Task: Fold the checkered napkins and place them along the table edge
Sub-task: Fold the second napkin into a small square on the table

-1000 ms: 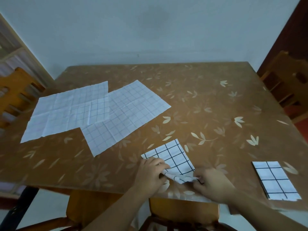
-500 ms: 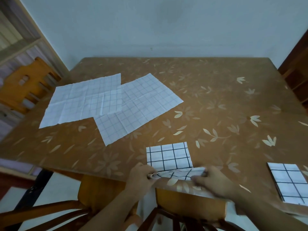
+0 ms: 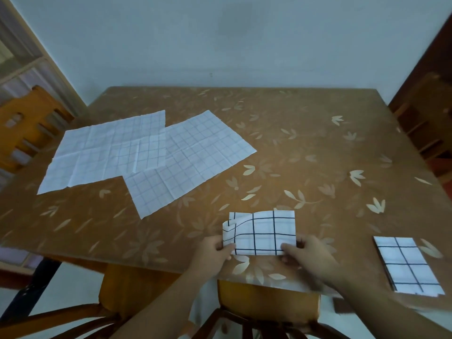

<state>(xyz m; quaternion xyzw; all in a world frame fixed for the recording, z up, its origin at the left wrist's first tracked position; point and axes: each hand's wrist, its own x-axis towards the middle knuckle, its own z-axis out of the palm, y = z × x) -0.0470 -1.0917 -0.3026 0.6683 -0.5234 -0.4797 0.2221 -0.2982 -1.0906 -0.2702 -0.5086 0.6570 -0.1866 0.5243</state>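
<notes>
A white napkin with black grid lines (image 3: 263, 232) lies partly folded near the table's front edge, its near half turned over the far half and its left end still curling. My left hand (image 3: 215, 253) pinches its near left corner. My right hand (image 3: 305, 253) pinches its near right corner. A folded checkered napkin (image 3: 407, 264) lies at the front right edge of the table. Two unfolded checkered napkins lie flat at the left: one at the far left (image 3: 102, 152), the other (image 3: 190, 160) overlapping its right side.
The brown table (image 3: 305, 148) has a leaf-pattern cover. A wooden chair (image 3: 266, 304) stands under the front edge. Another chair (image 3: 27, 128) is at the left, and one more (image 3: 425, 123) at the right. A pale wall is behind.
Both hands have brought the napkin's near edge up and over towards the far edge, so the folded layer now covers most of it. The view shifted slightly.
</notes>
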